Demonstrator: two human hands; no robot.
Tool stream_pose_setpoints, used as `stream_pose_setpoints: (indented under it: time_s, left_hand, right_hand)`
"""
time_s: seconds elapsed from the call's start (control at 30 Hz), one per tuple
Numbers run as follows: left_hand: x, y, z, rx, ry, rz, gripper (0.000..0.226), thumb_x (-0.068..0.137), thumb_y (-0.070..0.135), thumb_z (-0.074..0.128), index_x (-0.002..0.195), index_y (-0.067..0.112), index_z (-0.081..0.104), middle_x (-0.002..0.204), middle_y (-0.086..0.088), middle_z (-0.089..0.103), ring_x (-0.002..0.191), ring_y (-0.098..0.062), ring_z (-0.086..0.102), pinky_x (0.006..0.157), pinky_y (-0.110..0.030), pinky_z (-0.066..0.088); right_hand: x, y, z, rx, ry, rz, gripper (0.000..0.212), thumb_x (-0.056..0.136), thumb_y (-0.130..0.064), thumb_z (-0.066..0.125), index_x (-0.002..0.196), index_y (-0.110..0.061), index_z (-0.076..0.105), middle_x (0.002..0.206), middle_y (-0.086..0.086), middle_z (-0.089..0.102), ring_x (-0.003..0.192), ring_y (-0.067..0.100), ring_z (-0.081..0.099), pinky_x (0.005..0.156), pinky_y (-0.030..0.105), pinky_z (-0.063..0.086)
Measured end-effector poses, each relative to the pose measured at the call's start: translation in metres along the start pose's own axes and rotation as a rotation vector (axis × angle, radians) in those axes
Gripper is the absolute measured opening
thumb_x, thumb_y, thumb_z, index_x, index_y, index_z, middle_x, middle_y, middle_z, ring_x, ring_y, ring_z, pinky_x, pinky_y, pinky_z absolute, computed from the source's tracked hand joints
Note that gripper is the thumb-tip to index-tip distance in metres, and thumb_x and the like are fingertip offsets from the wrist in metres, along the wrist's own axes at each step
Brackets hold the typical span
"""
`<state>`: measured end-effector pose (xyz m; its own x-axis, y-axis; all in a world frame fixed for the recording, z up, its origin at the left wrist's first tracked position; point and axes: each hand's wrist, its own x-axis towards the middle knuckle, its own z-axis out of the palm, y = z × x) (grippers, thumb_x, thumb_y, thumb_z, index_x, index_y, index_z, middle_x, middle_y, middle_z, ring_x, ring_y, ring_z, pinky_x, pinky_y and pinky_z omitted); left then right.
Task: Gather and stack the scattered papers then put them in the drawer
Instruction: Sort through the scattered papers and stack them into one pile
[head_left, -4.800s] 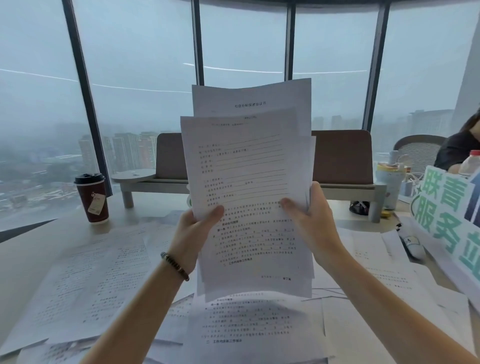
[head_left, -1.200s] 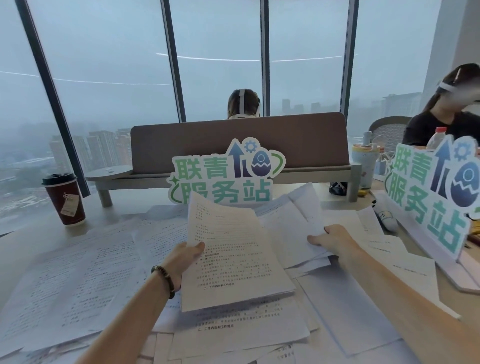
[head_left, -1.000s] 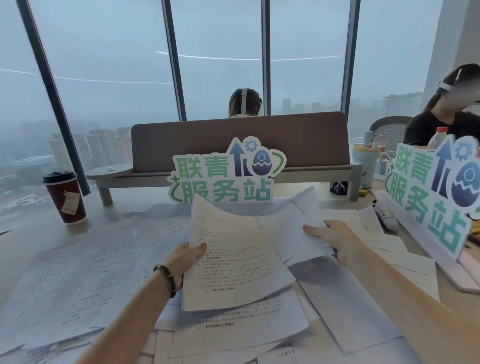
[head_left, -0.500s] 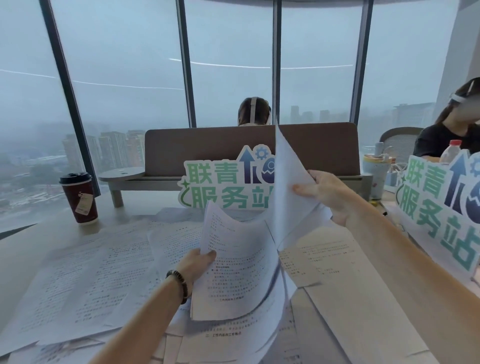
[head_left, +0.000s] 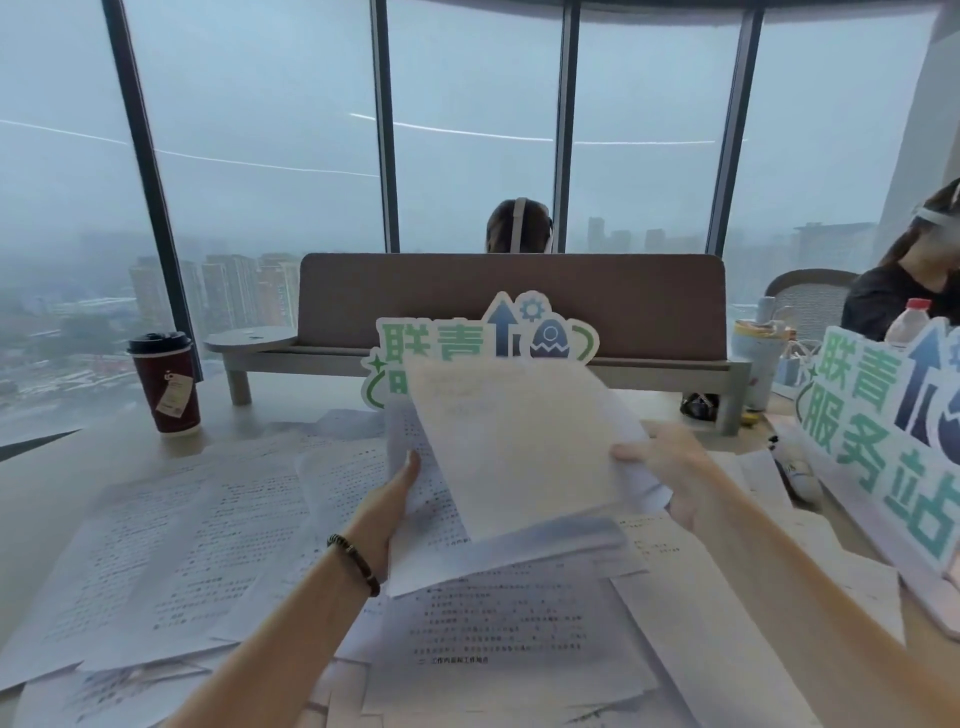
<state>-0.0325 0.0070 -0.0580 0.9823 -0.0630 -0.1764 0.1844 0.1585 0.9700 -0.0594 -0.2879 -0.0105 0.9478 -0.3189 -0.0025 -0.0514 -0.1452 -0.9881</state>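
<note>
I hold a small stack of white printed papers (head_left: 511, 457) above the desk, tilted toward me. My left hand (head_left: 387, 512), with a bead bracelet on the wrist, grips the stack's left edge. At the right edge my right hand (head_left: 670, 467) grips the top sheets, which lie blank side up and blurred. Many more printed sheets lie scattered flat on the desk, to the left (head_left: 171, 551), below the stack (head_left: 498, 634) and to the right (head_left: 727, 613). No drawer is in view.
A dark red coffee cup (head_left: 166, 384) stands at the back left. A green-lettered sign (head_left: 488, 343) stands behind the stack, a larger one (head_left: 893, 436) at the right. A brown divider (head_left: 649, 306) spans the desk's back. One person sits behind it, another at far right.
My right hand has lowered the lifted sheets down onto the papers held in my left hand. The stack now lies flatter between both hands.
</note>
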Motion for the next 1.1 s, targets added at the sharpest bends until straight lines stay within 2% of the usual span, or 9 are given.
stream_pose_setpoints:
  time_s: [0.03,0.1,0.2,0.3,0.5,0.57,0.7,0.9,1.1]
  left_hand:
    - [0.004,-0.002,-0.001,-0.012,-0.006,0.008,0.079,0.055,0.081,0.07,0.111,0.025,0.07,0.117,-0.008,0.07,0.103,-0.031,0.068,0.09,-0.042,0.056]
    - [0.001,-0.002,0.001,-0.051,-0.045,0.031,0.072,0.062,0.073,0.072,0.114,0.024,0.069,0.114,-0.007,0.072,0.104,-0.033,0.069,0.094,-0.046,0.053]
    - [-0.002,-0.003,0.004,-0.034,-0.065,0.073,0.034,0.086,0.033,0.07,0.114,0.015,0.068,0.101,-0.008,0.076,0.087,-0.03,0.074,0.069,-0.038,0.06]
    - [-0.003,-0.004,0.003,-0.043,-0.052,0.087,0.027,0.087,0.014,0.07,0.113,0.008,0.068,0.098,-0.013,0.076,0.079,-0.031,0.074,0.063,-0.037,0.061]
    - [-0.001,-0.004,0.0,-0.065,-0.049,0.084,0.023,0.086,0.01,0.07,0.109,0.009,0.068,0.1,-0.014,0.075,0.084,-0.033,0.072,0.067,-0.041,0.06]
    - [-0.002,-0.004,0.0,-0.053,-0.06,0.091,0.021,0.087,0.011,0.069,0.108,0.008,0.068,0.097,-0.013,0.076,0.08,-0.031,0.073,0.063,-0.04,0.061]
    - [-0.005,-0.004,0.003,-0.023,-0.092,0.121,0.023,0.088,0.019,0.068,0.109,0.01,0.068,0.098,-0.011,0.076,0.083,-0.03,0.073,0.065,-0.04,0.061]
    - [-0.008,-0.002,0.004,-0.065,-0.101,0.127,0.019,0.092,0.023,0.062,0.107,0.012,0.068,0.098,-0.013,0.076,0.084,-0.033,0.073,0.065,-0.043,0.061]
    - [-0.008,-0.002,0.003,-0.075,-0.098,0.101,0.022,0.092,0.019,0.063,0.111,0.01,0.066,0.1,-0.016,0.075,0.085,-0.036,0.072,0.066,-0.047,0.06]
  right_hand:
    - [0.0,0.01,0.002,-0.02,-0.005,0.012,0.024,0.089,-0.002,0.068,0.113,-0.004,0.069,0.104,0.016,0.073,0.099,0.037,0.068,0.085,0.045,0.056]
    - [-0.003,0.024,0.007,-0.056,-0.008,0.011,0.022,0.09,-0.003,0.068,0.111,-0.005,0.069,0.104,0.013,0.073,0.097,0.033,0.068,0.072,0.033,0.053]
    - [-0.003,0.034,0.011,-0.104,-0.019,-0.004,0.017,0.094,-0.006,0.064,0.11,-0.008,0.07,0.105,0.009,0.073,0.097,0.029,0.068,0.086,0.041,0.056]
    - [-0.004,0.037,0.014,-0.123,-0.027,-0.016,0.024,0.094,-0.006,0.061,0.115,-0.015,0.067,0.108,0.008,0.072,0.098,0.03,0.069,0.095,0.048,0.054]
    - [-0.007,0.037,0.014,-0.081,-0.073,0.065,0.039,0.084,0.0,0.058,0.116,-0.021,0.06,0.11,0.008,0.069,0.102,0.031,0.065,0.094,0.047,0.054]
    - [-0.009,0.037,0.014,-0.108,-0.086,0.055,0.028,0.086,-0.009,0.069,0.11,-0.018,0.059,0.105,0.008,0.07,0.094,0.031,0.069,0.086,0.047,0.058]
    - [-0.009,0.041,0.014,-0.128,0.011,-0.057,0.035,0.078,-0.019,0.085,0.104,-0.014,0.062,0.097,0.006,0.073,0.086,0.027,0.071,0.072,0.037,0.057]
    - [-0.003,0.045,0.015,-0.083,0.135,-0.083,0.009,0.094,-0.021,0.068,0.101,-0.017,0.066,0.105,0.006,0.072,0.097,0.026,0.067,0.093,0.045,0.053]
    - [-0.001,0.051,0.019,-0.05,0.192,-0.02,0.01,0.099,-0.024,0.057,0.102,-0.015,0.061,0.111,0.006,0.066,0.1,0.029,0.06,0.088,0.043,0.049]
